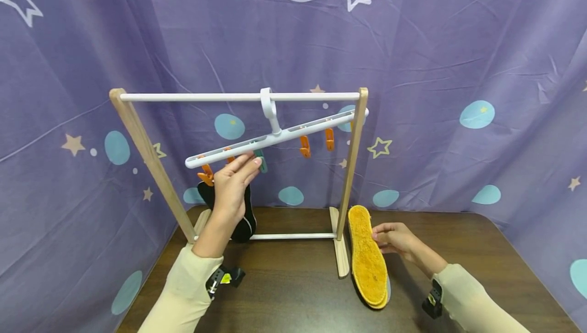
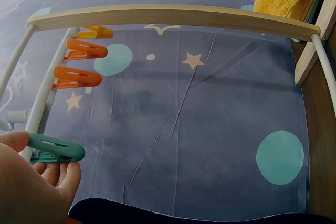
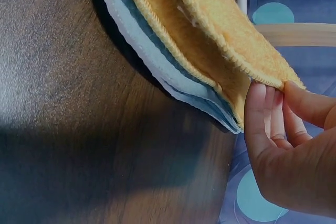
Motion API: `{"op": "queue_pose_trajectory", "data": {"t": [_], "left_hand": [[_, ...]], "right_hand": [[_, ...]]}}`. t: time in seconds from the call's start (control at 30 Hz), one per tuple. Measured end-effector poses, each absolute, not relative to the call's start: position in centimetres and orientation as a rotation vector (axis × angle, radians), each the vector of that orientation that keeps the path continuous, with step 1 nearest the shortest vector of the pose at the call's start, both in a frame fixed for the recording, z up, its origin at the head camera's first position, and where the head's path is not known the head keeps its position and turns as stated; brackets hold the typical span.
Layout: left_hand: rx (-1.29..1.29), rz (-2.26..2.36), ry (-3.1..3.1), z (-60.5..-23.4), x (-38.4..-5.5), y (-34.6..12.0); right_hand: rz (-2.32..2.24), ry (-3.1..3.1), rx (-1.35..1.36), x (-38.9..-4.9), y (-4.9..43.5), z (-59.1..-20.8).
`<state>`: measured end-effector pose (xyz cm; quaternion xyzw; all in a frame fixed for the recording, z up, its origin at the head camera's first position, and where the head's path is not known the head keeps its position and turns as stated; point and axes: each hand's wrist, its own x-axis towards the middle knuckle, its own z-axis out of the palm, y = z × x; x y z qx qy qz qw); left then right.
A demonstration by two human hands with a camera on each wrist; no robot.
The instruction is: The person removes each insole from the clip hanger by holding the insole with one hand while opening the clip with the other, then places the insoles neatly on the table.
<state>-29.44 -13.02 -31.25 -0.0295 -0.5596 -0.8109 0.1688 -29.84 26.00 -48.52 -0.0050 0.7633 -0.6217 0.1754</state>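
Observation:
A white clip hanger (image 1: 293, 131) hangs tilted from the rack's top bar, its left end lower. My left hand (image 1: 231, 187) pinches a green clothespin (image 2: 58, 148) on the hanger between thumb and fingers; nothing shows in its jaws. Behind that hand a black insole (image 1: 245, 226) hangs on the hanger's left side, its top partly hidden. On the table at right lies a stack of insoles with a fuzzy yellow insole (image 1: 367, 251) on top. My right hand (image 3: 294, 145) pinches this insole's edge, which stands raised from the layers below.
Several orange clothespins (image 1: 304, 147) hang along the hanger. The wooden rack's right post (image 1: 350, 175) stands between my hands, its foot (image 1: 340, 259) beside the insoles. Light blue and white layers (image 3: 157, 61) lie beneath the yellow ones. A purple curtain (image 1: 440, 93) backs the brown table (image 1: 293, 282).

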Motion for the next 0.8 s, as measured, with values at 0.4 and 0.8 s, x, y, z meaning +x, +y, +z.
{"op": "queue_pose_trajectory", "data": {"t": [0.4,0.8], "left_hand": [[-0.095,-2.313,-1.579,-31.37,-29.54,-13.06],[-0.108,-2.299,-1.595,-31.38,-29.67,-13.17]], "right_hand": [[-1.719,2.201,0.029,-30.09,26.10,-49.02],[-1.678,2.222,0.091,-30.24,26.28,-49.11]]}}
